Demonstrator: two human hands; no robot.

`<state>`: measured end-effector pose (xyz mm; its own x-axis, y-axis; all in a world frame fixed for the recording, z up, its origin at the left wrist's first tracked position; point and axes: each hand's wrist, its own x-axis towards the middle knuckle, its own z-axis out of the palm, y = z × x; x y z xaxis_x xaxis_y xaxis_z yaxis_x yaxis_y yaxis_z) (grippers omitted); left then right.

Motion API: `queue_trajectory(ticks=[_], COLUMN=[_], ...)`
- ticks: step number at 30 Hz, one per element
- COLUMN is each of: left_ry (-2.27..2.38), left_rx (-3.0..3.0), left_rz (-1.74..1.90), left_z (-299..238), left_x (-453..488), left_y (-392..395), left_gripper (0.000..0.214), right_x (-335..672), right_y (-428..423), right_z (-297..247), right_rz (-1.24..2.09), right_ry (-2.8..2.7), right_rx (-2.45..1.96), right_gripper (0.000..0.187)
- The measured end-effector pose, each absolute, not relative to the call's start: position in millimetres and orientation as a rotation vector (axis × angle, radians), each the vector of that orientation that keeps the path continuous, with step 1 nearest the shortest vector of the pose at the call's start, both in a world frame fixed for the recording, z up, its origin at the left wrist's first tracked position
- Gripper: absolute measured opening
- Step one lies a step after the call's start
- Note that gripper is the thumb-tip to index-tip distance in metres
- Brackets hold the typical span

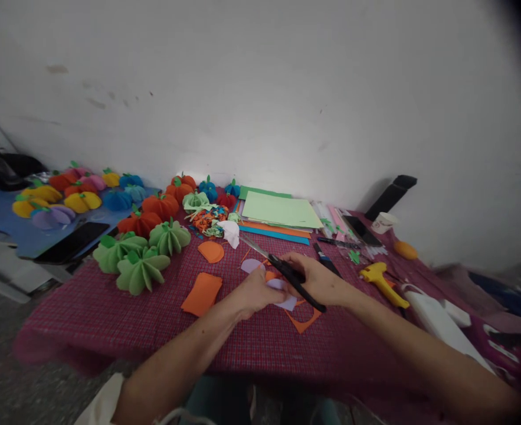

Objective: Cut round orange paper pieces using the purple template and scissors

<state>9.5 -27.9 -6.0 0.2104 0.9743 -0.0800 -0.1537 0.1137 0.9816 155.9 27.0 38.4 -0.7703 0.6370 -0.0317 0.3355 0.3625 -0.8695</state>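
My right hand (pixel 320 280) is closed around black-handled scissors (pixel 282 268), whose blades point up and left. My left hand (pixel 254 290) pinches a small lilac paper piece (pixel 282 292) right beside the scissors. Both hands hover over the red checked cloth (pixel 110 307) near the table's front. Orange paper offcuts (pixel 304 321) lie under my hands. A folded orange piece (pixel 202 293) and an orange round cutout (pixel 211 251) lie to the left.
Green paper pumpkins (pixel 138 254) and orange ones (pixel 154 212) sit at left, with more coloured ones on a blue mat (pixel 3 218). A coloured paper stack (pixel 280 212), a yellow glue gun (pixel 382 280), a phone (pixel 72 242), a paper cup (pixel 383 222) and a white bottle (pixel 437 316) surround the work spot.
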Motion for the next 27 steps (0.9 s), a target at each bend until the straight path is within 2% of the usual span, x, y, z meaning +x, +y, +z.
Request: queue_trajectory(ticks=[5,10,17,21,27], left_ry=[0.980,1.087,0.911,0.805,0.817], left_rx=[1.133,1.117,0.870,0.756,0.649], left_rz=[1.060,1.063,1.486,1.659,1.722], left_z=[-5,-4,1,-1,1], left_x=[11,8,4,1,-1], left_y=[-29,-30,-23,-18,-17], left_gripper=[0.020,0.006,0.028,0.023,0.025], right_x=[157,159,144,124,105], right_y=[30,31,34,31,20], right_z=[32,32,26,16,5], right_rz=[1.440,1.450,1.299,1.209,1.174], right_ry=[-2.301,-2.212,-1.712,-1.500,-1.424], right_rx=[-0.776,-0.703,-0.750,-0.716,-0.680], right_gripper=[0.034,0.037,0.039,0.042,0.043])
